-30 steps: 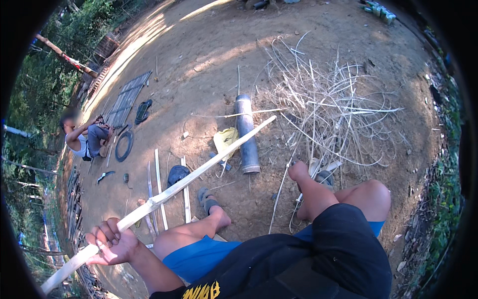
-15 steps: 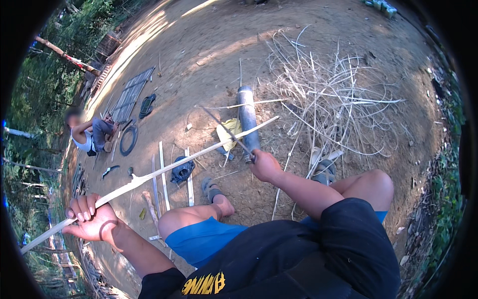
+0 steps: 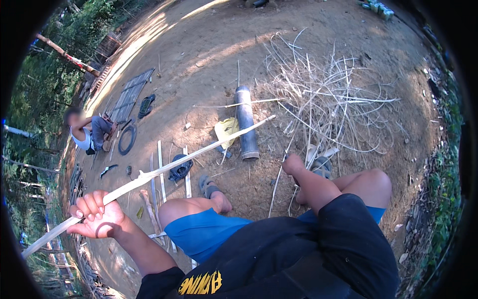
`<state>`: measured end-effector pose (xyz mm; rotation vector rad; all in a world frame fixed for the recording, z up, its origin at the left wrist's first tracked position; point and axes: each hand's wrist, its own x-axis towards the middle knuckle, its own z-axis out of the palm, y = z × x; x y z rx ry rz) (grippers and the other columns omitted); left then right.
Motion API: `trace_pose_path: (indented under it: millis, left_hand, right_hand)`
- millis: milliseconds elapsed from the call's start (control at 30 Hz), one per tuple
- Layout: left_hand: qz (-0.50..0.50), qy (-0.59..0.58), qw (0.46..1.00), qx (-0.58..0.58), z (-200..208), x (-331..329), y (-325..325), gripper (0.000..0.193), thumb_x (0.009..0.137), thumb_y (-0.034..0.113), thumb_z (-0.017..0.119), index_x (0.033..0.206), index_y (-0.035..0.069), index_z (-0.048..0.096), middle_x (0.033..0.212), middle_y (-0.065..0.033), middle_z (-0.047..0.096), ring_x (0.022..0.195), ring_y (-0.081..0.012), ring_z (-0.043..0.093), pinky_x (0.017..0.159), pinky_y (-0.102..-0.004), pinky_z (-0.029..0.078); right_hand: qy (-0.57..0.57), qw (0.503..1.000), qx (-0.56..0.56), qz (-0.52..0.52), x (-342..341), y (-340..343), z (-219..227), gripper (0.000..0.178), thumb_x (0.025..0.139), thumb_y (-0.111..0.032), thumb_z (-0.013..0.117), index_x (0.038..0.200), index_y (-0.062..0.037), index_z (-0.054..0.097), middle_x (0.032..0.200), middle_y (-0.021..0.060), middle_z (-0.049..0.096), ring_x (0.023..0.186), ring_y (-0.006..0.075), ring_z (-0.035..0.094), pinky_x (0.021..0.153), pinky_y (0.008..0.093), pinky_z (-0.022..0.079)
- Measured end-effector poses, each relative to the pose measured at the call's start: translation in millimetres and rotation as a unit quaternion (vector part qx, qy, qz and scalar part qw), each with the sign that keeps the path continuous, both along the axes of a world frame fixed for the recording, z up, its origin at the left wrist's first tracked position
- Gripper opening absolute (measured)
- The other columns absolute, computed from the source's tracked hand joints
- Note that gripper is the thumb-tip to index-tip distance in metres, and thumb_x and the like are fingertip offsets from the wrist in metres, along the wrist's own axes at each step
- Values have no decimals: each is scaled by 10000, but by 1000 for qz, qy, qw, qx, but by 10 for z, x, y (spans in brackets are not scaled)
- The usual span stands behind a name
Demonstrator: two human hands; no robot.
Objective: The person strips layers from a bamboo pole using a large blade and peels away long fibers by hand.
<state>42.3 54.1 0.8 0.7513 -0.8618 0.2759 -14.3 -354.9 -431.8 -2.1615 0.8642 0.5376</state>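
Note:
My left hand (image 3: 99, 217) is closed around a long pale bamboo strip (image 3: 194, 158), which slants from the lower left up over the middle of the view. A rough, splintered knot sticks up partway along it. Low beside my right knee, my right hand (image 3: 295, 165) is a fist around the dark handle of a knife; its blade is hard to make out here. The strip's far end crosses above a dark bamboo tube (image 3: 245, 122) lying on the ground, with a yellow cloth (image 3: 227, 130) beside it.
A tangled heap of pale shavings (image 3: 328, 94) spreads at the right. Several cut strips and a dark bag (image 3: 180, 168) lie near my left foot. At the far left a person (image 3: 89, 132) sits near a coiled black hose (image 3: 127, 139) and a slatted panel (image 3: 130, 94).
My right hand has swung right and toward me, away from the tube, taking the knife off the strip. My left hand has shifted slightly right, still gripping the strip.

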Motion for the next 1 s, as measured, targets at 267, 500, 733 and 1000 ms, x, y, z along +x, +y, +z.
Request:
trace_pose_path:
  millis: [267, 500, 733, 1000]
  left_hand:
    - [23, 4, 999, -44, 33, -69, 19, 517, 899, 564, 572, 794, 58, 567, 566, 24, 397, 470, -83, 360, 467, -228, 317]
    - [98, 9, 991, -88, 51, -75, -287, 599, 899, 651, 477, 755, 79, 582, 538, 24, 388, 435, -84, 326, 432, -223, 282]
    - [221, 21, 972, -75, -183, -127, -670, 573, 948, 650, 376, 800, 131, 568, 572, 18, 403, 472, -92, 350, 465, -239, 305]
    - [300, 104, 940, -128, -128, -313, -946, 489, 969, 614, 380, 862, 167, 546, 644, 7, 468, 519, -120, 444, 520, -287, 371]
  right_hand:
    - [-109, 994, 11, -28, 80, 360, 517, 366, 787, -168, 606, 1103, 16, 623, 1068, 247, 661, 1004, 384, 642, 885, 439, 498]
    - [-298, 951, 79, 5, 92, 749, 1488, 329, 803, -186, 658, 1082, -20, 603, 943, 198, 681, 891, 331, 666, 811, 400, 510]
    - [-378, 907, 156, 104, -197, 1292, 2371, 289, 838, -201, 679, 1047, -22, 594, 863, 184, 677, 811, 323, 669, 749, 404, 515]
    - [-413, 875, 199, 156, -191, 1660, 2789, 285, 837, -181, 685, 1036, -2, 587, 859, 207, 685, 824, 350, 687, 741, 414, 528]
